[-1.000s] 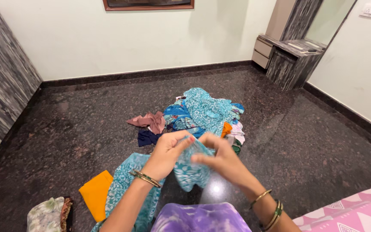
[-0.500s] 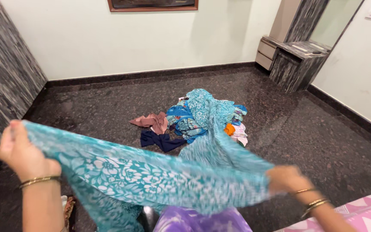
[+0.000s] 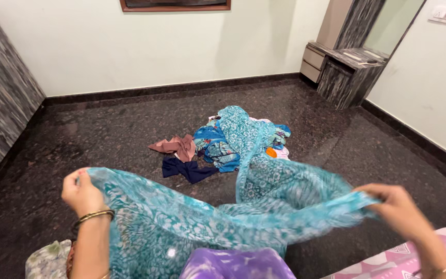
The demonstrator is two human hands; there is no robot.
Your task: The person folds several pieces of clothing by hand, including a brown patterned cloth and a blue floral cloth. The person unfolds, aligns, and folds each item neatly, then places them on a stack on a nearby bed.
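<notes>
A long teal cloth with a white leaf print (image 3: 218,217) is stretched between both my hands. My left hand (image 3: 81,192), with gold bangles at the wrist, grips one edge at the left. At the right my right hand (image 3: 396,206) pinches the other edge. The cloth sags in the middle, and a strip of it trails back to the heap of clothes (image 3: 236,137) on the floor. A purple garment (image 3: 236,263) lies under the cloth at the bottom edge.
A pink-brown cloth (image 3: 175,146) and a dark blue cloth (image 3: 188,169) lie beside the heap on the dark granite floor (image 3: 104,134). A dresser with a mirror (image 3: 344,67) stands in the far right corner. A pink patterned bedsheet (image 3: 403,258) is at bottom right, a pale floral cloth (image 3: 45,261) at bottom left.
My hands went from close together on the bunched cloth to wide apart, spreading it out. Since half a second ago the cloth has dropped and slackened in the middle.
</notes>
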